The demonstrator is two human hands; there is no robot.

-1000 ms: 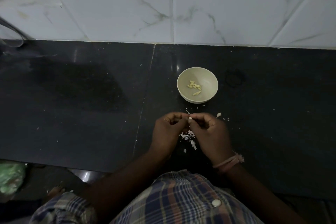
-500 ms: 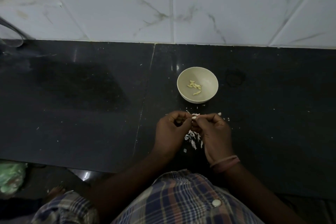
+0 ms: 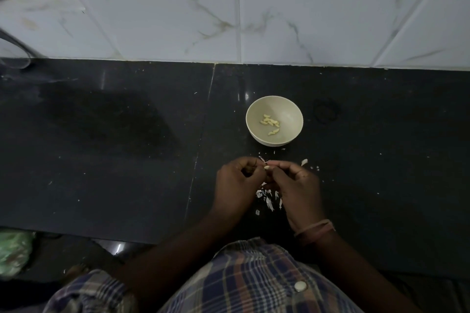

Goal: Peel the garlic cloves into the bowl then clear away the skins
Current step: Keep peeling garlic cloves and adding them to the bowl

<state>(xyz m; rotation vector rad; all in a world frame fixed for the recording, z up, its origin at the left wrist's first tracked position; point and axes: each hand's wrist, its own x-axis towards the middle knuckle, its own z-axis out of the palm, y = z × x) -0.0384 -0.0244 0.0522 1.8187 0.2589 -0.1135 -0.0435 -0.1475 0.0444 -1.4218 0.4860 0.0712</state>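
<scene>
At the lower left edge of the frame lay a pale green bundle [image 3: 12,253]; I could not tell what it was, and it played no part. Just left of centre my left hand [image 3: 235,183] had its fingers curled; what it gripped, if anything, I could not make out in the dim light. Between the hands sat a garlic clove [image 3: 266,167], pinched at the fingertips of my right hand [image 3: 296,187], which was curled tight around it. Below the hands a heap of skins [image 3: 269,198] lay on the black counter [image 3: 127,160]. Above centre, the bowl [image 3: 292,115] held a handful of peeled cloves [image 3: 270,124]. I judged peeling well underway, this clove unfinished, and clearing the skins not yet begun.
</scene>
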